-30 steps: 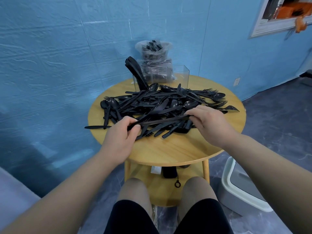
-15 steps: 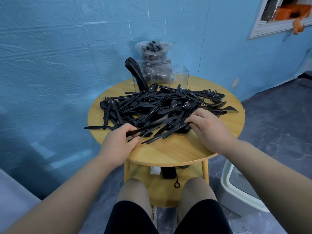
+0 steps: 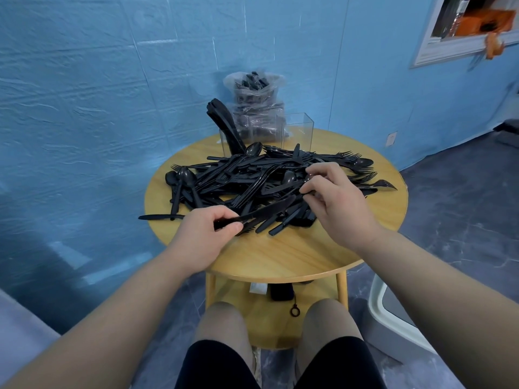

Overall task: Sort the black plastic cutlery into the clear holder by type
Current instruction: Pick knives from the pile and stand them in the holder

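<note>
Left hand (image 3: pixel 206 234) gripped a knife (image 3: pixel 261 213) by its handle; right hand (image 3: pixel 334 197) pinched another piece in the cutlery pile (image 3: pixel 252 181) on the tabletop (image 3: pixel 295 254). Best to gather only knives, blades aligned, before the clear holder (image 3: pixel 297 130) behind the pile.

Looks like a room in a home, not a shop or a lab. Small round wooden table (image 3: pixel 280 256) in the middle, pushed close to a blue wall (image 3: pixel 112 80) with a bumpy skin. Dark stone-look floor (image 3: pixel 455 220) under and right of the table. White wall plug (image 3: pixel 391 139) low down, right of the table. White-framed opening (image 3: pixel 460 32) high up, right of the table. White bin (image 3: pixel 393 318) on the floor, just right of the table.
</note>
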